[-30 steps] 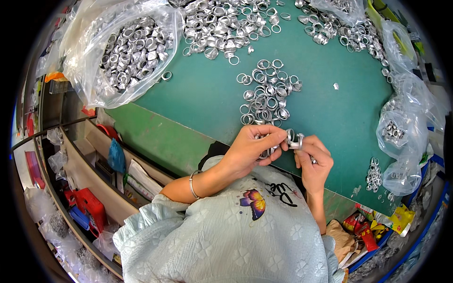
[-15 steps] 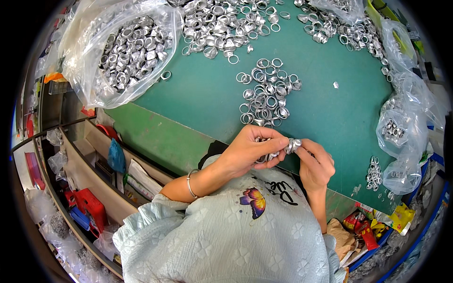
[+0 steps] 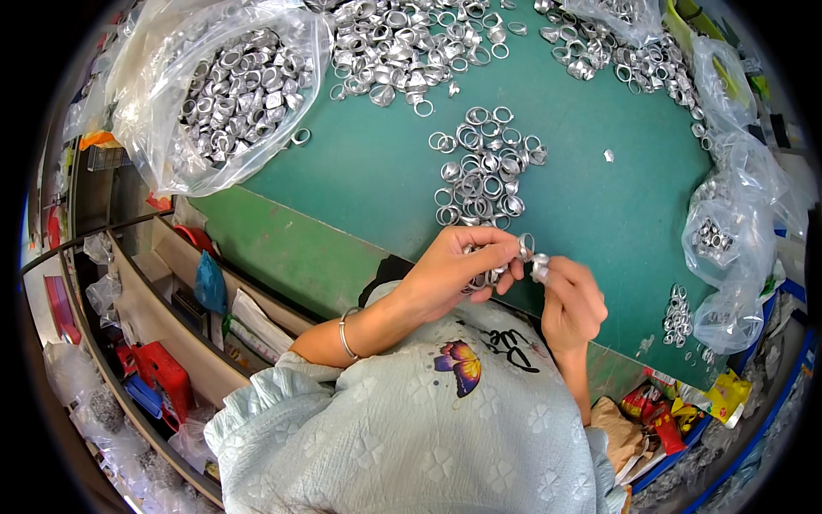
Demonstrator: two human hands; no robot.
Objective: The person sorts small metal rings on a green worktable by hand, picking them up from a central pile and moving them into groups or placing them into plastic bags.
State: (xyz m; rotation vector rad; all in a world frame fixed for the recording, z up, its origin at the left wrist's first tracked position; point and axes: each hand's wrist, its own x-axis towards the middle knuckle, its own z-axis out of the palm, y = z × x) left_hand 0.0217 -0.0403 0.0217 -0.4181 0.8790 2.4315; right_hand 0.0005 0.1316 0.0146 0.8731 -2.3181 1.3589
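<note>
My left hand (image 3: 458, 265) is closed around several silver-coloured metal rings (image 3: 479, 281) in its palm. Between its thumb and fingertips it pinches one more ring (image 3: 526, 248), held upright. A small gap away, my right hand (image 3: 574, 300) grips a shiny metal ring (image 3: 540, 267) at its fingertips; whether it is one ring or two, I cannot tell. Both hands are over the near edge of the green table. Just beyond them lies a small pile of loose rings (image 3: 491, 184), its nearest part partly behind my left hand.
A clear plastic bag (image 3: 312, 81) full of rings lies at the far left. Larger ring heaps (image 3: 411, 43) spread along the back. Plastic bags (image 3: 728, 317) and a little ring cluster (image 3: 678, 317) line the right side. Left of the table stand open drawers (image 3: 163, 330).
My hands have drawn slightly apart. The rings that were together between my fingertips are now separate, one in each hand's pinch.
</note>
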